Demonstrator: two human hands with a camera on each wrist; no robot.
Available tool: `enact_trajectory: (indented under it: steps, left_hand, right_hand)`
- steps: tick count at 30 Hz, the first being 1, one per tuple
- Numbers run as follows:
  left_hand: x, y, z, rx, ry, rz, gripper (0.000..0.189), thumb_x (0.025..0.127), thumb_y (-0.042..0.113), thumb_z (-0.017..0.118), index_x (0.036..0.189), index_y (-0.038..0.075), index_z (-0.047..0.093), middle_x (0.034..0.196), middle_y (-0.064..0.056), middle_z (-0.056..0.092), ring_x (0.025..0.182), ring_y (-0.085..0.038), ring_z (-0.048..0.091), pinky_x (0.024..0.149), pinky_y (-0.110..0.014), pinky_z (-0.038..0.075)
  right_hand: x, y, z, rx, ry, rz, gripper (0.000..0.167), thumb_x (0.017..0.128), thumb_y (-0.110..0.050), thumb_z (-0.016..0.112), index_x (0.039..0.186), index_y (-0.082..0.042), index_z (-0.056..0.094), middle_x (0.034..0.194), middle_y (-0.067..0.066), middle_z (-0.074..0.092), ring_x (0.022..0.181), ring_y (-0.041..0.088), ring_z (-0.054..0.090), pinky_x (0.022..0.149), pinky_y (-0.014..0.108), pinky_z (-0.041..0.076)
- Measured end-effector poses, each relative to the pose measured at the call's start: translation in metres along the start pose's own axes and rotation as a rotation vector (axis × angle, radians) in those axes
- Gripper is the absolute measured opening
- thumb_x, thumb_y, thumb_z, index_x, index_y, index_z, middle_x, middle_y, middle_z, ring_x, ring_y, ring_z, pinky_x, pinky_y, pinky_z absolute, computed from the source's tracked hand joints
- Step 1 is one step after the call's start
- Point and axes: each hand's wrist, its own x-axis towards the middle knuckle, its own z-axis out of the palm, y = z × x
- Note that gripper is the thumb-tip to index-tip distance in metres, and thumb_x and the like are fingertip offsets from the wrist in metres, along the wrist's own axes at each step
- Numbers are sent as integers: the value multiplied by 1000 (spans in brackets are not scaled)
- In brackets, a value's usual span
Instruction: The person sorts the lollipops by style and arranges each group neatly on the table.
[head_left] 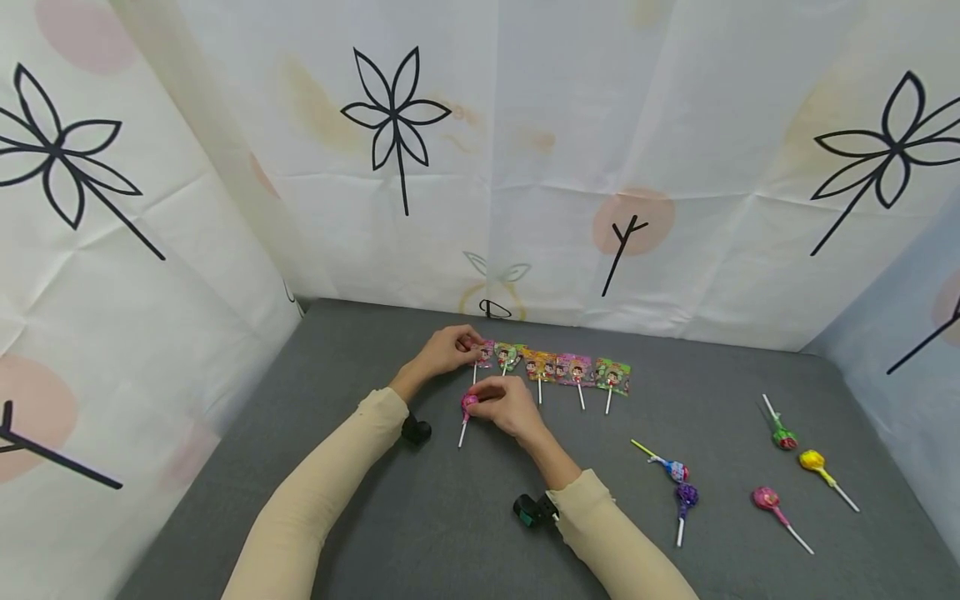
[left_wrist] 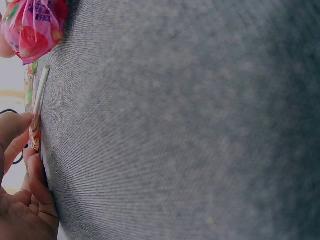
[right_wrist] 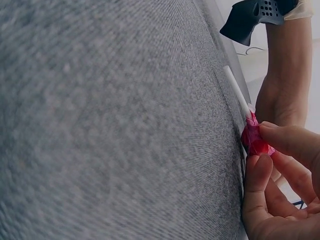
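Observation:
My left hand (head_left: 444,352) is at the left end of a row of flat-wrapped lollipops, where its thumb and fingers pinch the edge of a pink flat-wrapped lollipop (head_left: 486,355). In the left wrist view that wrapper shows edge-on, with its white stick (left_wrist: 41,90) standing out. Just in front, my right hand (head_left: 513,408) pinches the head of a round pink lollipop (right_wrist: 254,136) between thumb and fingers, its stick toward me. Beside the left packet are flat-wrapped lollipops in green (head_left: 509,356), orange (head_left: 540,365), pink (head_left: 575,368) and green (head_left: 613,375).
To the right on the grey table (head_left: 420,517) lie a blue lollipop (head_left: 677,472), a purple one (head_left: 686,496), a green one (head_left: 784,438), a yellow one (head_left: 812,461) and another round pink one (head_left: 766,498). A patterned white curtain (head_left: 540,250) hangs behind the table.

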Motion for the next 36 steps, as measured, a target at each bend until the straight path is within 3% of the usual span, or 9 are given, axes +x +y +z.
enact_trajectory:
  steps: [7,22,36]
  left_hand:
    - [-1,1,-1,-9,-1,3,17,95,13,74,111,6,73,96,-6,66,85,-21,64,78,-38,51]
    - [0,-1,0,0,-23,-20,18,96,15,73,113,8,72,99,-5,65,89,-21,64,81,-40,51]
    - [1,-4,1,-12,-14,-3,17,96,15,73,112,9,73,97,-4,65,86,-20,64,79,-39,51]
  right_hand:
    - [0,0,0,-12,-1,5,18,84,7,80,100,9,74,94,20,73,80,23,71,68,27,51]
    - [-1,0,-7,-2,-52,4,30,84,4,81,112,11,70,103,23,70,87,27,70,74,34,56]
    - [2,3,-8,-114,-8,-25,20,86,-1,81,104,6,75,93,13,73,87,24,67,72,32,51]
